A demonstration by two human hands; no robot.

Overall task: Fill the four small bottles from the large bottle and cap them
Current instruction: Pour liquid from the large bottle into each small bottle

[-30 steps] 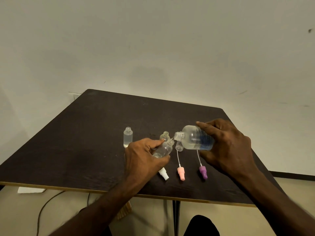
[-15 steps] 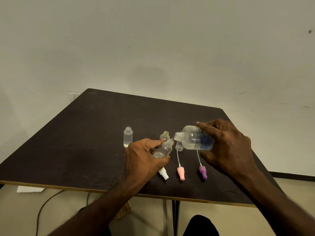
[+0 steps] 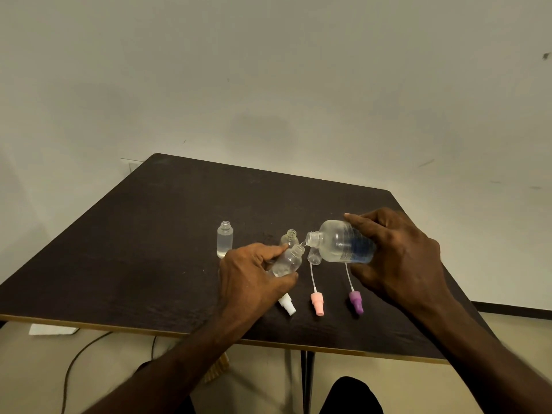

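Note:
My right hand (image 3: 397,258) grips the large clear bottle (image 3: 340,245) with a blue label, tipped on its side with its open neck pointing left. My left hand (image 3: 254,276) holds a small clear bottle (image 3: 288,259) tilted up, its mouth just under the large bottle's neck. A thin stream of liquid runs between the two mouths. A small bottle (image 3: 224,239) with liquid stands upright at the left. Another small bottle (image 3: 290,236) stands behind my left fingers. A fourth small bottle (image 3: 314,256) stands partly hidden below the large one.
Three spray caps with dip tubes lie near the front edge of the dark table (image 3: 134,249): white (image 3: 287,304), pink (image 3: 317,303) and purple (image 3: 356,302). A cable and a white paper lie on the floor at the left.

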